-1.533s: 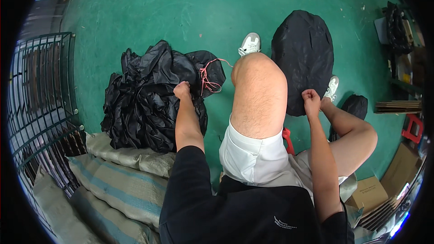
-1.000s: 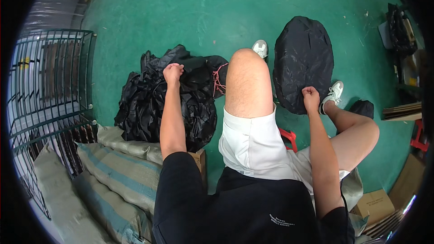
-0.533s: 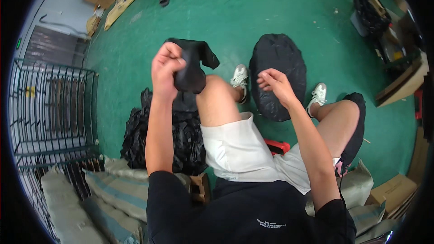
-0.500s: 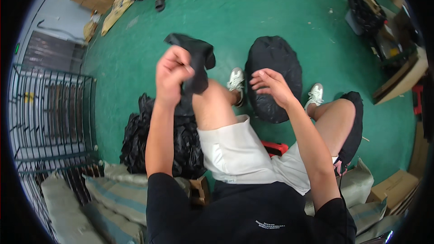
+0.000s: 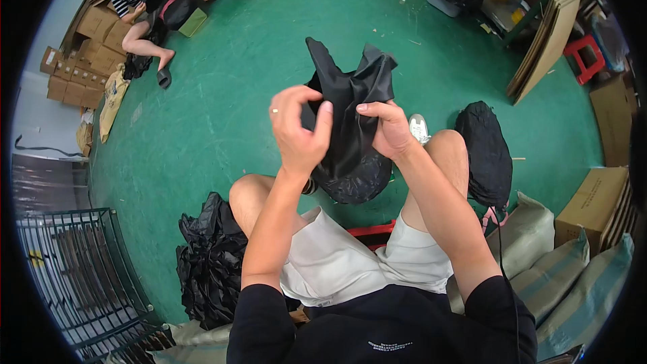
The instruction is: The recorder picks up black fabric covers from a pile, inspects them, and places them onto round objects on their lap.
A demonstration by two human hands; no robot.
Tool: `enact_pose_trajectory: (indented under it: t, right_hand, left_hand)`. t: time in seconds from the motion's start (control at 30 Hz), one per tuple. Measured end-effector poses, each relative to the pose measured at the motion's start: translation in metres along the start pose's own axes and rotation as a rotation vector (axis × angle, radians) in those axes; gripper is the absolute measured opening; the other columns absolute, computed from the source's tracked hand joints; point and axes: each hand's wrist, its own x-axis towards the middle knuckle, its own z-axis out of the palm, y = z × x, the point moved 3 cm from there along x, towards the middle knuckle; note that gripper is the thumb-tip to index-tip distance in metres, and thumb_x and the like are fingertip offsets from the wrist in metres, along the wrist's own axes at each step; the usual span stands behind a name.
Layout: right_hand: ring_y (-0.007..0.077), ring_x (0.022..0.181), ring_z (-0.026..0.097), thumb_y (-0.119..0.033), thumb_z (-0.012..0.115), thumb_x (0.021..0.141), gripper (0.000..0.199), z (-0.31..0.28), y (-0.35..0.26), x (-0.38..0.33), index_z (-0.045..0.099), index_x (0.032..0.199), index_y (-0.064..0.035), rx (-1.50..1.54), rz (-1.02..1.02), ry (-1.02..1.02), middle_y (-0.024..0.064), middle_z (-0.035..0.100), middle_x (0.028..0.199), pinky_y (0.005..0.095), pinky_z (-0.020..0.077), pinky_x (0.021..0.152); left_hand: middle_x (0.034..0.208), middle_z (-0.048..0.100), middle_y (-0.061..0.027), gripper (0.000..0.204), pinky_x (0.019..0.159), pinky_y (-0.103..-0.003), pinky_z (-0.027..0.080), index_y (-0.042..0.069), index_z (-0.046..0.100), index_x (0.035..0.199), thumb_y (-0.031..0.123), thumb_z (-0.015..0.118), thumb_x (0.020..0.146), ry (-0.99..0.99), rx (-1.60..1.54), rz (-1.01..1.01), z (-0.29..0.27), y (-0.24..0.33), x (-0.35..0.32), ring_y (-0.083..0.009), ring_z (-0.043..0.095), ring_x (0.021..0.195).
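Note:
A limp piece of black, smooth-looking fabric (image 5: 347, 111) hangs up in front of me, folded, with pointed corners at its top. My right hand (image 5: 391, 128) pinches its right side, thumb in front and the other fingers behind. At the fabric's left edge is my left hand (image 5: 300, 128), its fingers curled and its thumb against the cloth; the fingertips are partly hidden. Below the fabric, on the floor between my feet, lies a rounded black bundle (image 5: 357, 182), partly covered by the hanging cloth.
A crumpled black heap (image 5: 212, 256) lies by my left knee. Beside my right knee is a stuffed black bag (image 5: 484, 155). Woven sacks (image 5: 552, 269) and a cardboard box (image 5: 590, 202) stand at right. A metal rack (image 5: 87, 269) is at left; another person (image 5: 145, 34) sits far left.
The black fabric has moved rightward, in front of me. My right hand, empty before, now grips it too. The view has shifted, showing more of the other person.

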Motion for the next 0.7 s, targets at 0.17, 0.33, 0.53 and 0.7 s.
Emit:
enact_pose_trajectory:
  t: [0.17,0.33,0.53,0.7]
  right_hand:
    - [0.0204,0.102,0.062,0.0,0.064,0.076,0.039,-0.013,0.0,0.006,0.06,0.114,-0.0035,0.007,-0.066,0.013,0.007,0.067,0.104,0.039,0.0477,0.093]
    - [0.0276,0.114,0.059,0.005,0.055,0.076,0.045,-0.017,0.009,0.005,0.058,0.121,0.0005,-0.054,-0.154,-0.028,0.0108,0.065,0.118,0.0443,0.0422,0.103]
    - [0.0228,0.109,0.059,0.004,0.058,0.072,0.05,-0.018,0.018,0.006,0.056,0.123,0.0007,-0.025,-0.086,-0.104,0.0102,0.064,0.115,0.0349,0.0449,0.096]
    - [0.018,0.096,0.065,-0.013,0.065,0.083,0.031,-0.016,0.036,0.004,0.067,0.108,0.0042,-1.149,0.146,-0.137,0.0116,0.071,0.102,0.0316,0.0496,0.088]
  left_hand:
    - [0.114,0.056,-0.0097,0.047,0.09,-0.037,0.043,0.003,0.053,0.114,0.031,0.076,0.084,-0.115,-0.455,-1.009,0.033,-0.069,-0.065,-0.0259,0.054,0.102]
    - [0.112,0.065,-0.0091,0.044,0.087,-0.038,0.049,0.0,0.054,0.121,0.037,0.053,0.099,-0.288,-1.018,-1.46,0.052,-0.055,-0.071,-0.0183,0.062,0.097]
    - [0.122,0.064,-0.0104,0.037,0.101,-0.048,0.046,0.002,0.056,0.124,0.029,0.043,0.103,0.148,-1.349,-1.405,0.048,-0.093,-0.076,-0.0268,0.06,0.113]
    - [0.127,0.061,-0.0131,0.045,0.102,-0.041,0.045,-0.001,0.055,0.127,0.035,0.039,0.104,0.369,-1.253,-1.02,-0.009,-0.11,-0.028,-0.0283,0.06,0.115]
